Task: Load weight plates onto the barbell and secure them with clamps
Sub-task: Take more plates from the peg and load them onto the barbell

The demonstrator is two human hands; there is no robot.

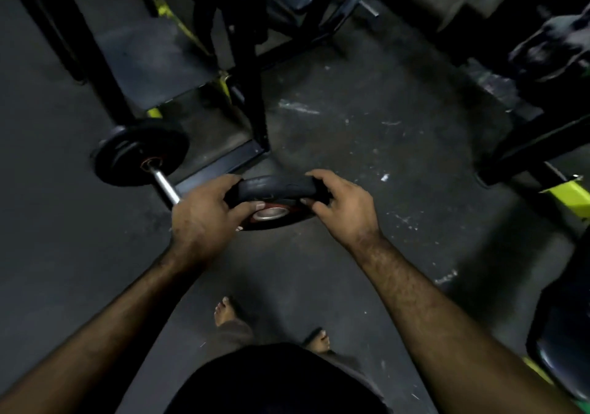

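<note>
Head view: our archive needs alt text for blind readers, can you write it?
Both hands, left hand and right hand, grip a black plate by its rim, above a dark gym floor. A barbell carrying one plate lies at left, its bare shaft passing behind the left hand.

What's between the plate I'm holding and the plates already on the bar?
Head view: only a bare stretch of barbell sleeve separates the held plate from the loaded plates.

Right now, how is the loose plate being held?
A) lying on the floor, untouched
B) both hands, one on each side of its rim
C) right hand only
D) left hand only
B: the left hand and the right hand each grip an opposite side of the plate, which is held clear of the floor.
</note>
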